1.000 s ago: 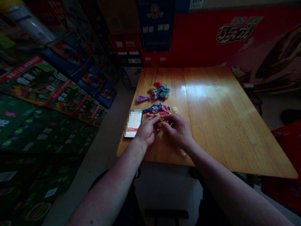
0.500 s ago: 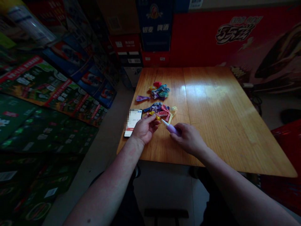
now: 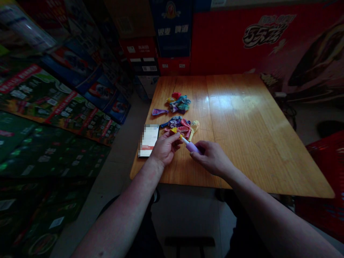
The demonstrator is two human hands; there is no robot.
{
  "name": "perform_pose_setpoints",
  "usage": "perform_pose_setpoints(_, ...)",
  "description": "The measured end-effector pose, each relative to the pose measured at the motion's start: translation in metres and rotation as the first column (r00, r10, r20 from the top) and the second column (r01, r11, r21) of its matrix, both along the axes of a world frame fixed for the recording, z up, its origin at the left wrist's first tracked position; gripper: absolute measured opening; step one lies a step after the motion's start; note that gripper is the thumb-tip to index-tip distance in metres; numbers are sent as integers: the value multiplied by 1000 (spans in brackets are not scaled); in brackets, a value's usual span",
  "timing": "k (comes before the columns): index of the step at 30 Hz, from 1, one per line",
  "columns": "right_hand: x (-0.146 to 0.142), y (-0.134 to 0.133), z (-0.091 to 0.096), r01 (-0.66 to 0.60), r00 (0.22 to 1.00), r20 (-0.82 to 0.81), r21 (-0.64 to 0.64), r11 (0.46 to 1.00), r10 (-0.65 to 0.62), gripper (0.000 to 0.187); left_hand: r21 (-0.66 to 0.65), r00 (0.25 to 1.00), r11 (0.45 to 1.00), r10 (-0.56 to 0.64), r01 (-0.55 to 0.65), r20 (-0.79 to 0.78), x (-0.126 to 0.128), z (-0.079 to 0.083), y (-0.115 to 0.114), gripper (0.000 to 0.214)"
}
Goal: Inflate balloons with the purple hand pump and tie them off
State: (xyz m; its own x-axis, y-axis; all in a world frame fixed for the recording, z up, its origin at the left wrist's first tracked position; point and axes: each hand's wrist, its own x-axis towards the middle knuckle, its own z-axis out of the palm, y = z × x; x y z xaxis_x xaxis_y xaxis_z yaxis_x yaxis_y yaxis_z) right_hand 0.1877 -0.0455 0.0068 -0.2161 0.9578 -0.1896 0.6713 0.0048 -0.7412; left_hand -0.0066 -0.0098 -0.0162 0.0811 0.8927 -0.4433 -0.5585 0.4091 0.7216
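A yellow balloon (image 3: 174, 130) is pinched by its neck between the thumb and fingertips of the left hand (image 3: 166, 147), low over the near left part of the table (image 3: 255, 136). The white tip of a pump (image 3: 191, 146), around which the right hand (image 3: 212, 157) is closed, is held at that neck; whether it is inside cannot be told. The neck could slip off the tip, since so little rubber is gripped. A pile (image 3: 180, 125) of balloons lies just beyond, and a phone (image 3: 148, 140) beside the left wrist, at the table edge, could be knocked off by a jerk
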Motion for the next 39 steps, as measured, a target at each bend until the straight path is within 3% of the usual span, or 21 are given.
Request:
perform_pose_setpoints(6,0,-1,8,-41,992,-127,-214,976,13,30,38,998,999,-28,30,-60,-3,1,1,27)
perform_pose_setpoints(11,0,-1,7,-51,992,-123,-178,983,29,33,62,996,997,-35,41,-83,-2,2,-2,28)
perform_pose_setpoints(22,1,1,5,-64,972,-233,-231,971,9,42,39,996,997,-66,68,-57,2,4,-7,30)
perform_pose_setpoints(27,2,2,5,-77,954,-300,-263,962,-5,44,61,987,985,-162,162,0,-1,1,-10,24)
perform_pose_setpoints(32,1,3,7,-110,875,-472,-413,904,-110,37,50,968,975,-220,215,121,-1,1,-13,24)
perform_pose_setpoints(39,4,4,5,-139,881,-468,-405,904,-74,34,110,945,943,-322,315,53,-5,3,-15,23)
